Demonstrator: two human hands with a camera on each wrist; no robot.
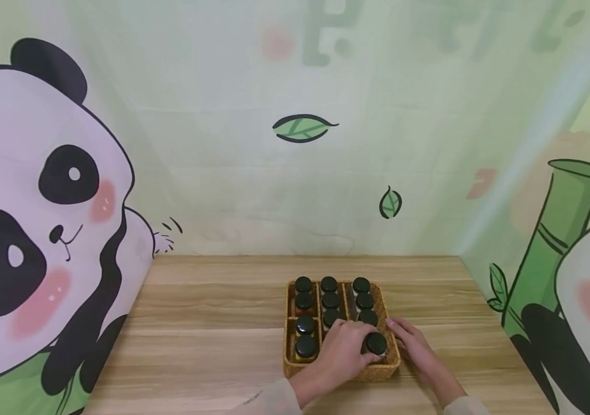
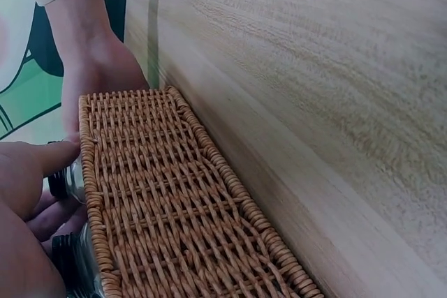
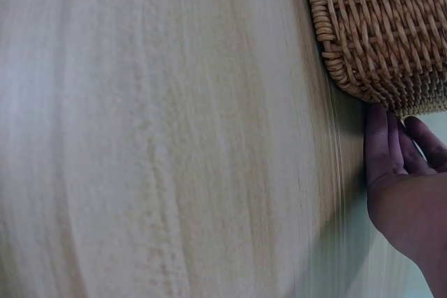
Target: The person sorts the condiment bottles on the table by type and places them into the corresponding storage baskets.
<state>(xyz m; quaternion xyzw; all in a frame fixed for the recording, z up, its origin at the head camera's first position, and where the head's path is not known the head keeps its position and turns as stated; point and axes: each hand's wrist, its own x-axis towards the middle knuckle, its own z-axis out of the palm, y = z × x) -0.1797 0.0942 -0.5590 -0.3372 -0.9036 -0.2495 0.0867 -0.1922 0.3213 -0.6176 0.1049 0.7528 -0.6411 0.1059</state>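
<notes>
A woven wicker basket (image 1: 346,373), split into compartments, holds several small glass jars (image 1: 304,325) with black lids. At its near right corner my left hand (image 1: 338,349) grips one black-lidded jar (image 1: 376,344) between thumb and fingers. In the left wrist view this jar (image 2: 75,178) sits just inside the basket's rim, its glass side partly hidden by the thumb. My right hand (image 1: 419,351) rests against the basket's right side with fingers extended. From the right wrist, the fingertips of that hand (image 3: 408,179) touch the wicker low down, close to the tabletop.
The basket stands on a wood-grain table (image 1: 211,323), with tabletop to its left and right. Behind the table hangs a pale green backdrop (image 1: 222,173) printed with leaves, and printed pandas flank both sides.
</notes>
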